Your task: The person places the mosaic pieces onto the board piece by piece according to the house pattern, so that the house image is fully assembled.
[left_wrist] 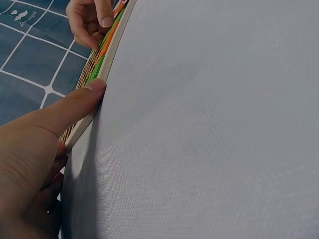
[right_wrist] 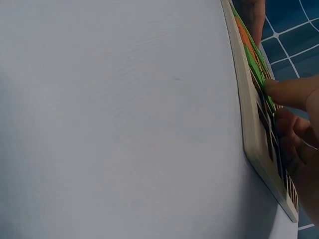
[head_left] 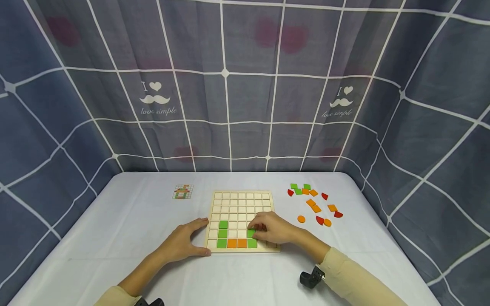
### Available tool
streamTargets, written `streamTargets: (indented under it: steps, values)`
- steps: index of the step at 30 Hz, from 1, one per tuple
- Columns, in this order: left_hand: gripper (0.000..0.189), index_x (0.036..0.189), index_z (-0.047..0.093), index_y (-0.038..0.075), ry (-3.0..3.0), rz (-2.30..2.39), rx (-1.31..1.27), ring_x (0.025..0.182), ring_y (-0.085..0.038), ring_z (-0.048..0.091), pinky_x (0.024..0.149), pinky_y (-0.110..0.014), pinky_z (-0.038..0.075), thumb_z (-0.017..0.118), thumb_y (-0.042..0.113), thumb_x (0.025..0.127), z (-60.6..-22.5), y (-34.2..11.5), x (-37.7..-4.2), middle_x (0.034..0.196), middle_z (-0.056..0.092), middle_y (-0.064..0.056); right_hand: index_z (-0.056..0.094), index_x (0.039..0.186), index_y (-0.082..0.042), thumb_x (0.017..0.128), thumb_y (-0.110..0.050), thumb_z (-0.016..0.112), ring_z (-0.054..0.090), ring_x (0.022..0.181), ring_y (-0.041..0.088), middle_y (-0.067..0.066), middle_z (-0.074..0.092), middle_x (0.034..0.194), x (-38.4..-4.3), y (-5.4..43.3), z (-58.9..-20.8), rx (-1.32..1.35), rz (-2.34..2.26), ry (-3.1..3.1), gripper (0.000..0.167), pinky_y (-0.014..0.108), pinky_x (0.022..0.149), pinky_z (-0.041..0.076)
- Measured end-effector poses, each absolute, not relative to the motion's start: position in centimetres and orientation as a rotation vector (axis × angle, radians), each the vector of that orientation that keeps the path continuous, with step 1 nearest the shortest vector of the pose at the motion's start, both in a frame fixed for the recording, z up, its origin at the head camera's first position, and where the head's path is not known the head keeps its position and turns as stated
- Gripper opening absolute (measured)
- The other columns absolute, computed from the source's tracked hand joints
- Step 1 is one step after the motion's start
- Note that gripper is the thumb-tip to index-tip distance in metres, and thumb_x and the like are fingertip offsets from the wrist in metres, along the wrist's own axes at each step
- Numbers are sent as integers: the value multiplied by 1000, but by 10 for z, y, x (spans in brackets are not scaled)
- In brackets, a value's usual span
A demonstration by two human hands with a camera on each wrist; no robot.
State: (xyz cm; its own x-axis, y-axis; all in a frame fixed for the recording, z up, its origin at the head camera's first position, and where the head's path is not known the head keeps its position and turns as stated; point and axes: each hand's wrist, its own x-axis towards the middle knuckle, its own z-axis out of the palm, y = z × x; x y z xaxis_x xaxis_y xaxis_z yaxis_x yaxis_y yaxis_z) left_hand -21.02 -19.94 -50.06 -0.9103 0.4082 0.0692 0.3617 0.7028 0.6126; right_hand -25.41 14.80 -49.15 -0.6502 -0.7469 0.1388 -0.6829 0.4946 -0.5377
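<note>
A wooden grid board (head_left: 241,250) lies on the table with a U-like run of tiles near its front. Three green tiles (head_left: 222,233) form the left side, and two orange tiles (head_left: 237,243) sit along the front row before a green corner tile (head_left: 252,243). Behind that corner, my right hand (head_left: 273,227) has thumb and fingertips at a green square tile (head_left: 250,233), which they partly cover. My left hand (head_left: 183,240) rests spread at the board's front left corner, thumb (left_wrist: 89,94) along the front edge and fingertips by the left edge.
A small printed pattern card (head_left: 183,191) lies beyond the board on the left. To the right are scattered loose pieces: green squares (head_left: 298,191), orange squares (head_left: 313,205), orange discs (head_left: 301,219) and red quarter-round pieces (head_left: 319,220). A grid-patterned curtain (head_left: 245,97) surrounds the table.
</note>
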Motion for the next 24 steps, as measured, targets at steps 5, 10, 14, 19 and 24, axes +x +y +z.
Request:
streamTargets:
  steps: [5,10,14,19,24]
  values:
    - [101,146,58,4,2826,997,635,142,-38,45,115,-56,37,93,56,67,-501,-200,-210,152,53,-12,77,115,-15,95,-16,77,57,86,6,-13,63,96,-257,148,-486,-1243,-848,2583,21,24,77,52]
    - [101,147,57,5,2820,1004,639,143,-37,45,115,-55,36,93,56,67,-502,-199,-211,152,53,-11,77,115,-10,95,-13,75,60,84,7,-12,65,95,-265,153,-474,-1188,-875,2581,21,26,77,54]
    - [102,147,57,5,2815,1007,646,143,-36,45,115,-55,37,93,57,67,-502,-200,-212,152,53,-10,76,117,-7,96,-11,74,62,87,8,-5,69,100,-277,164,-460,-1155,-891,2624,22,28,80,56]
    - [102,147,57,5,2815,1008,645,143,-36,44,115,-55,36,93,57,67,-502,-200,-212,152,53,-10,75,119,-3,96,-13,75,64,89,11,-2,70,102,-297,182,-441,-1091,-932,2684,26,30,81,58]
    - [102,147,57,5,2809,1013,653,143,-36,44,115,-55,36,93,57,67,-501,-200,-213,152,53,-10,75,117,-3,92,-14,79,64,88,15,-4,69,96,-317,206,-430,-991,-943,2816,27,35,80,59]
